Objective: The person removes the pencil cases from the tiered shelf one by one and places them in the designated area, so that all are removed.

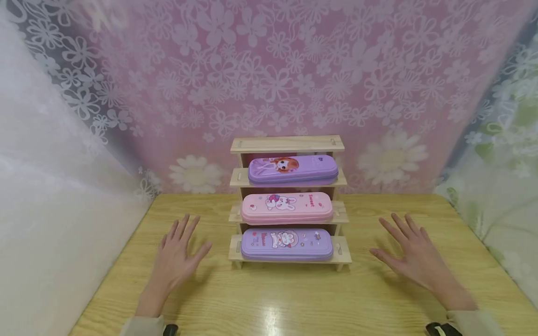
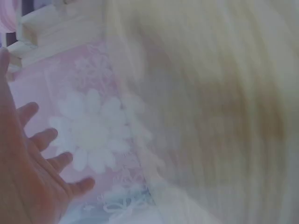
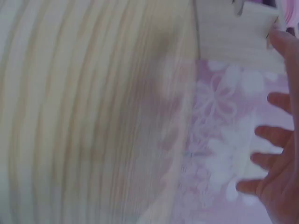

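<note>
A small tiered wooden rack stands on the table, with one zippered pencil case lying on each of its three lower shelves. The upper one is a purple pencil case with a girl's picture. On the middle shelf lies a pink pencil case with a bunny and the word "Sweet". A lilac pencil case with a bunny astronaut fills the lowest shelf. My left hand is to the rack's left, fingers spread and holding nothing. Over on the right, my right hand is likewise spread and holds nothing.
The wood-grain table extends around the rack. Behind it hangs a pink flowered curtain. Pale sheets of cloth flank the table on both sides. A dark wrist strap shows at the right sleeve.
</note>
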A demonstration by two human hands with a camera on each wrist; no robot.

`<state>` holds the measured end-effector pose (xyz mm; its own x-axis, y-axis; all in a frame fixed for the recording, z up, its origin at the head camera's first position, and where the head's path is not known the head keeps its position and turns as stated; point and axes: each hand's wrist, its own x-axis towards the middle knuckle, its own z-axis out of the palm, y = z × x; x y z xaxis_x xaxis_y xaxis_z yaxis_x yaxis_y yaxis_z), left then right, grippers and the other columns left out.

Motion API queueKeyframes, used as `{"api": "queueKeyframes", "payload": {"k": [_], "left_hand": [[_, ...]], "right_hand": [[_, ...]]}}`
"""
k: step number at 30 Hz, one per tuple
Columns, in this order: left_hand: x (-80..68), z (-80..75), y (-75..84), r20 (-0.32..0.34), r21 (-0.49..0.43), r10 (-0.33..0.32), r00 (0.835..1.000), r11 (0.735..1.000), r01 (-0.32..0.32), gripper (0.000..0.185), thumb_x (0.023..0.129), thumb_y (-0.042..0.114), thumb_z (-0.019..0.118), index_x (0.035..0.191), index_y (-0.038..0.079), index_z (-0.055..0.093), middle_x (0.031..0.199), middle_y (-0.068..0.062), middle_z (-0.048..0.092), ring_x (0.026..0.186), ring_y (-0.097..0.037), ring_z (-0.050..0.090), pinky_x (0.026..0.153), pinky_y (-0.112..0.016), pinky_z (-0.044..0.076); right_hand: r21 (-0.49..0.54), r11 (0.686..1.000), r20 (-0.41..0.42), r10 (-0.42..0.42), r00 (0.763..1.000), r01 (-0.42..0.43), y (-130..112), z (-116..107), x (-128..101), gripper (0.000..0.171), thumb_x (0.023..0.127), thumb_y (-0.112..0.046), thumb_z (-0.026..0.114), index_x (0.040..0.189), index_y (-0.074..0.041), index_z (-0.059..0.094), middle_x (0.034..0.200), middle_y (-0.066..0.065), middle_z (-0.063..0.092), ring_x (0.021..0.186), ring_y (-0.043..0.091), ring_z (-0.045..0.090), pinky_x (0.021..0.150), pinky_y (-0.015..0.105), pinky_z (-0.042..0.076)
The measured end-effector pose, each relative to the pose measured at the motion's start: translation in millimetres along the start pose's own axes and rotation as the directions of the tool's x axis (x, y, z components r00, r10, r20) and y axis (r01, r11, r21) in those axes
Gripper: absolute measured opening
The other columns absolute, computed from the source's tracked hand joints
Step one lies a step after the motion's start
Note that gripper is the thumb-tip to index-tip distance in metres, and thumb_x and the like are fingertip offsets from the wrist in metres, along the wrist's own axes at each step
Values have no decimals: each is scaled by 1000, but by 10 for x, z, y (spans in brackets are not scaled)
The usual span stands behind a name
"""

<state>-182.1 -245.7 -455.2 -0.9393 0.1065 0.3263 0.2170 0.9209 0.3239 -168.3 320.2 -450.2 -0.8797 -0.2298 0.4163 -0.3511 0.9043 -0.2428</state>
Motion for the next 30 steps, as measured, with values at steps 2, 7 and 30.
{"api": "queueKeyframes", "payload": {"k": [2, 7, 30], "left_hand": [[55, -11, 73, -13, -96, 11, 1000, 995, -12, 73, 88, 58, 54, 150, 34, 23, 158, -3, 21, 141, -39, 25, 98, -72, 26], [202, -4, 254, -4, -306, 39, 999, 951, -38, 64, 91, 48, 56, 147, 38, 26, 154, 0, 31, 139, -32, 32, 105, -62, 30], [731, 371, 639, 222, -807, 0, 975, 561, 184, 41, 96, 30, 56, 135, 24, 49, 147, -9, 37, 117, -32, 54, 90, -45, 52]], "right_hand": [[116, 993, -20, -18, 1000, 21, -91, 30, 22, 77, 76, -40, 77, 143, -24, 42, 147, 19, 39, 139, 45, 26, 95, 72, 29], [252, 962, -96, -83, 992, 105, -316, 99, 53, 72, 72, -26, 83, 137, -26, 50, 139, 7, 50, 132, 27, 41, 106, 35, 38], [316, 898, -199, -252, 947, 305, -937, 384, 254, 62, 66, -29, 86, 122, -14, 63, 120, 0, 63, 109, 15, 52, 98, 17, 38]]}}
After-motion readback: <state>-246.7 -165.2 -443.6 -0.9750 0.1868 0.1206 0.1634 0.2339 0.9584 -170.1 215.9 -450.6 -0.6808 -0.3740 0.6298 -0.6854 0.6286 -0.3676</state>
